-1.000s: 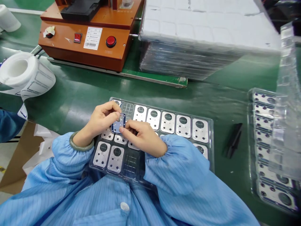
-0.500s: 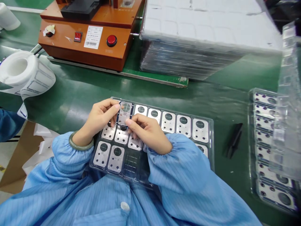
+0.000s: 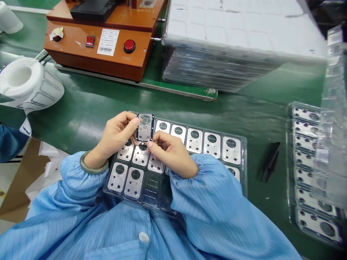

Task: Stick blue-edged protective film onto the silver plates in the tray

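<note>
As a worker in a striped blue smock [image 3: 81,231] sits at a green bench, the left hand [image 3: 116,135] and right hand [image 3: 170,155] close firmly on a dark-edged metal plate [image 3: 145,127], pinching it by its edges with the fingers. It is held just above the upper-left part of a clear plastic tray [image 3: 243,173] of similar plates. Beyond stand an orange bench machine [image 3: 94,50] and a tall stack of trays [image 3: 217,68].
</note>
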Motion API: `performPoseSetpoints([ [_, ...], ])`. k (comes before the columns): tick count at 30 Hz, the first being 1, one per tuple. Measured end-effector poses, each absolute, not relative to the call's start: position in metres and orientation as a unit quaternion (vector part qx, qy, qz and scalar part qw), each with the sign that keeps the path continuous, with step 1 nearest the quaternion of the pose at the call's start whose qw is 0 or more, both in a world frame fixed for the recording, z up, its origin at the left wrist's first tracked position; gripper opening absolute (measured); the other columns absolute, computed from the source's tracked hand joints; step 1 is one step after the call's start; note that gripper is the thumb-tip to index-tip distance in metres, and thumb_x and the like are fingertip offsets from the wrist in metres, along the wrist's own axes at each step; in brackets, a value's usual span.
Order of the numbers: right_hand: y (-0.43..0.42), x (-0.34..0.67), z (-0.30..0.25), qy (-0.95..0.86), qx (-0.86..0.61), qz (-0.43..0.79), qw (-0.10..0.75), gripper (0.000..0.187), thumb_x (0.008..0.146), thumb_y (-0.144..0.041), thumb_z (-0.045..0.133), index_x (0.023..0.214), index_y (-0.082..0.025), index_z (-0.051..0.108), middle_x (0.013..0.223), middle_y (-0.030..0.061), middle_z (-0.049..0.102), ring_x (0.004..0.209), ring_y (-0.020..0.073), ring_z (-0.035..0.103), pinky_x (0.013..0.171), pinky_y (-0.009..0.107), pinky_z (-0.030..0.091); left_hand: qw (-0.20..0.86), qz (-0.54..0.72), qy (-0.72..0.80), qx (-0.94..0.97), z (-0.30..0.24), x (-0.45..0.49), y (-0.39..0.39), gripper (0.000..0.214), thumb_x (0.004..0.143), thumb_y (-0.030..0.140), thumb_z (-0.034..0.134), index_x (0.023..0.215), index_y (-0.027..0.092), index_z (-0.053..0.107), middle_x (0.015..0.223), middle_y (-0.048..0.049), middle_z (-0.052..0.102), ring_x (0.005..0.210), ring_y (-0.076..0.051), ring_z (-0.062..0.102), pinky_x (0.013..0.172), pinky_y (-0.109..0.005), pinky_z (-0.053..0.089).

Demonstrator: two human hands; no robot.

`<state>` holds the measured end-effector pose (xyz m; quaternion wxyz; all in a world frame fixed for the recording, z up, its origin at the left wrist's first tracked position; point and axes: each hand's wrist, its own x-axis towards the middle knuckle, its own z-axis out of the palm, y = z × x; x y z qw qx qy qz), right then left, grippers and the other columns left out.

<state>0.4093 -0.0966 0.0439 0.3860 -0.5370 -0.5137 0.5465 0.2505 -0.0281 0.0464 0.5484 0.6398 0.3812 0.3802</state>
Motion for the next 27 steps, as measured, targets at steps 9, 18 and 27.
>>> performPoseSetpoints([
  [9,-0.096,0.410,0.045,-0.518,-0.539,0.530,0.401,0.020,0.072,-0.028,0.052,0.064,-0.016,0.037,0.057,-0.0052,0.035,0.051,0.0030,0.031,0.046,0.018,0.027,0.564,0.358,0.379,0.640,0.045,0.250,-0.029,0.024,0.086,0.038,0.055,0.082,0.014,0.052,0.059,0.0037,0.059,0.041,-0.007,0.058,0.037,-0.012,0.042],
  [18,-0.097,0.411,0.041,-0.545,-0.598,0.393,0.435,0.025,0.084,-0.039,0.054,0.077,-0.014,0.058,0.066,-0.0002,0.055,0.058,0.0062,0.047,0.055,0.020,0.038,0.507,0.379,0.451,0.629,0.042,0.252,-0.027,0.024,0.084,0.038,0.057,0.084,0.014,0.056,0.063,0.0029,0.058,0.043,-0.007,0.059,0.039,-0.013,0.044],
  [27,-0.094,0.414,0.034,-0.499,-0.657,0.331,0.459,0.030,0.087,-0.043,0.051,0.078,-0.015,0.059,0.060,-0.0013,0.055,0.054,0.0070,0.048,0.057,0.021,0.039,0.428,0.285,0.501,0.696,0.035,0.256,-0.027,0.021,0.081,0.036,0.060,0.082,0.015,0.061,0.062,0.0030,0.058,0.043,-0.003,0.051,0.045,-0.014,0.042],
])
